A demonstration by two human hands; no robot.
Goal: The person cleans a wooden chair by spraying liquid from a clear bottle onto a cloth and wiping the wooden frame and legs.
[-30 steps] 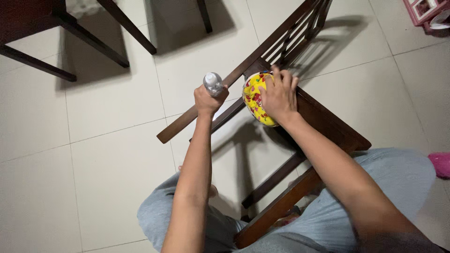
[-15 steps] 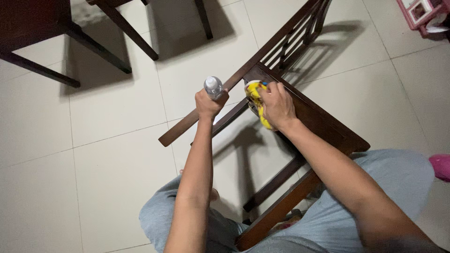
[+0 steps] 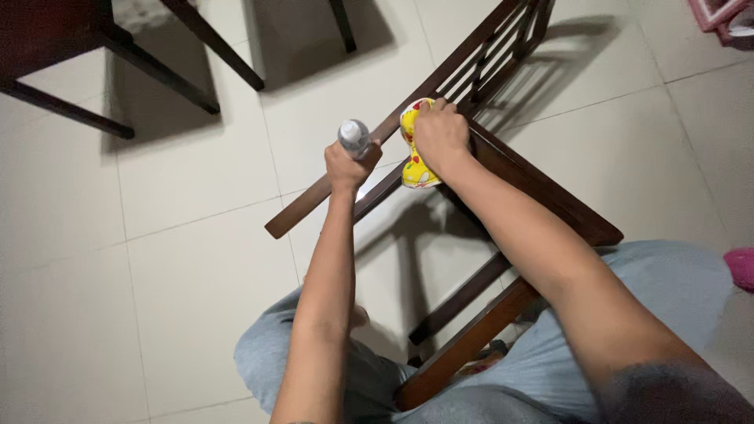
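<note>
Pressing a yellow cloth (image 3: 414, 161) with red spots against the dark wooden chair (image 3: 550, 196) frame, the right hand (image 3: 440, 137) has its fingers curled tight over it. Just left of the cloth, the left hand (image 3: 348, 166) clenches a small clear bottle (image 3: 354, 137), upright, cap upward.

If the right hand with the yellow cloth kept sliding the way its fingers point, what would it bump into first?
Probably the slatted chair back. The right hand presses the yellow patterned cloth on the dark wooden chair's frame, fingers pointing up the picture toward those slats. Depth is hard to judge from above.
</note>
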